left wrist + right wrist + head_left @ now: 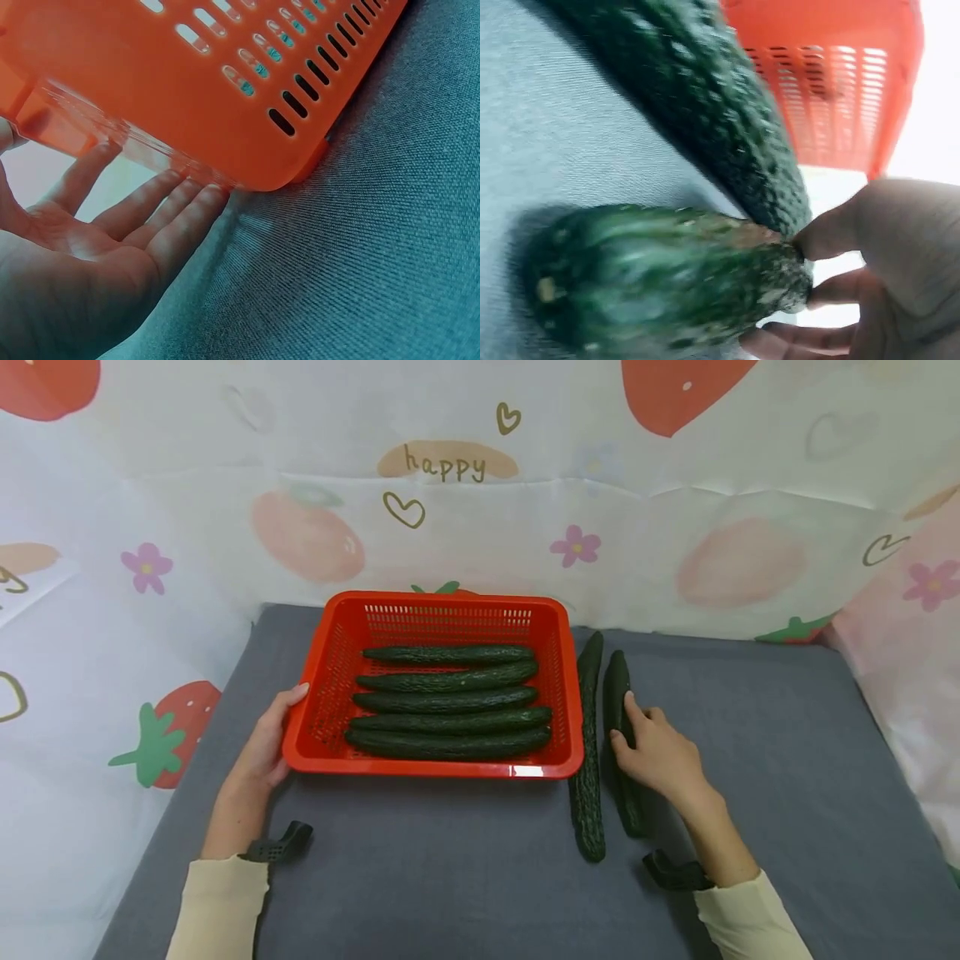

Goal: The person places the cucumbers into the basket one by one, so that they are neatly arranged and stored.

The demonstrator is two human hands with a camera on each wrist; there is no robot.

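Note:
A red plastic basket (558,693) stands on the grey cloth and holds several dark green cucumbers (450,700) laid side by side. My left hand (266,743) rests against the basket's left side. In the left wrist view its straight fingers (180,210) touch the underside of the basket's rim (187,97). Two more cucumbers lie on the cloth right of the basket. My right hand (656,752) grips the right one (617,681), fingers over it and thumb at its side. The right wrist view shows the gripped cucumber (652,277) in my right hand (885,247), beside the other cucumber (720,120).
The second loose cucumber (587,793) lies along the basket's right wall. The grey cloth (450,877) stretches in front of the basket and to the far right. A printed strawberry backdrop (450,510) closes off the back and both sides.

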